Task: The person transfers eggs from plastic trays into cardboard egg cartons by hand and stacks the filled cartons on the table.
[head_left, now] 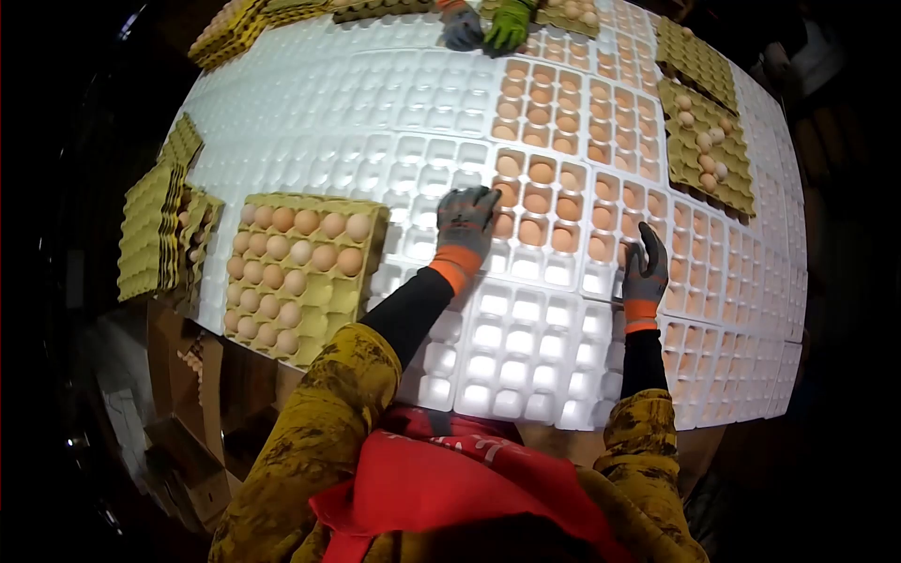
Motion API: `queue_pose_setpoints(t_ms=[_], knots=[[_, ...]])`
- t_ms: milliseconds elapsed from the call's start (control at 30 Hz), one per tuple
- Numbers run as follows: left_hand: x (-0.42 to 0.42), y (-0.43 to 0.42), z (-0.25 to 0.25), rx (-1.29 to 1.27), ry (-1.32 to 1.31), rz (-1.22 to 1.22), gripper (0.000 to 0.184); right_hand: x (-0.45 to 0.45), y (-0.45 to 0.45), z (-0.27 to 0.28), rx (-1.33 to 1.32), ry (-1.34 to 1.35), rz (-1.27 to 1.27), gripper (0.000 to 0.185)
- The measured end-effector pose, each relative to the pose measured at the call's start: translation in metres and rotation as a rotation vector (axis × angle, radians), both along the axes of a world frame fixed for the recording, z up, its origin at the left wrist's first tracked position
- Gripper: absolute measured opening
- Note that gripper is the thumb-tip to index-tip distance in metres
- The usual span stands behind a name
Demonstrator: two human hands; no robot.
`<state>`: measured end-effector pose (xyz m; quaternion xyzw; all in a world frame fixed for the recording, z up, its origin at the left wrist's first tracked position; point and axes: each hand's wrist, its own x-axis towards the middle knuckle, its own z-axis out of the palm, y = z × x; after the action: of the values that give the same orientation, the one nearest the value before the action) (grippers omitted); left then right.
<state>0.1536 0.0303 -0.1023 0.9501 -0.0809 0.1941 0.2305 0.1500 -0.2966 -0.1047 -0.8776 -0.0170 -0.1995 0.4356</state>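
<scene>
My left hand [466, 223], in a grey glove with an orange cuff, is over the white foam trays, its fingertips at an egg [504, 195] on the left edge of the filled cells. Its fingers are bent together; whether they grip that egg is hidden. My right hand [646, 261], gloved alike, reaches over the trays farther right, thumb and fingers apart, beside an egg [601, 248]. Nothing shows in its grasp. White cells [511, 368] without eggs lie nearer my body. Left of my left arm is a yellow-green pulp tray [330, 298] partly filled with brown eggs.
Another person's gloved hands, one grey [462, 28] and one green [508, 26], are at the far edge. Stacked pulp trays [150, 235] stand at the left; another pulp tray [690, 159] with several eggs lies at the right. Cardboard boxes [202, 469] sit below the left edge.
</scene>
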Motion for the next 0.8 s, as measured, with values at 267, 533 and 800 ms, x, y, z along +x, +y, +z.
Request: queue_pose_setpoints(t_ms=[267, 533, 800], knots=[[-0.046, 0.055, 0.043, -0.272, 0.139, -0.08, 0.053, -0.038, 0.169, 0.056, 0.235, 0.01, 0.168, 0.038], [-0.125, 0.249, 0.091, 0.146, 0.051, -0.213, 0.037, -0.103, 0.356, 0.111, -0.112, 0.151, 0.606, 0.04], [-0.124, 0.278, 0.108, -0.405, 0.237, -0.31, 0.03, -0.102, 0.372, 0.092, 0.315, 0.449, 0.443, 0.044]])
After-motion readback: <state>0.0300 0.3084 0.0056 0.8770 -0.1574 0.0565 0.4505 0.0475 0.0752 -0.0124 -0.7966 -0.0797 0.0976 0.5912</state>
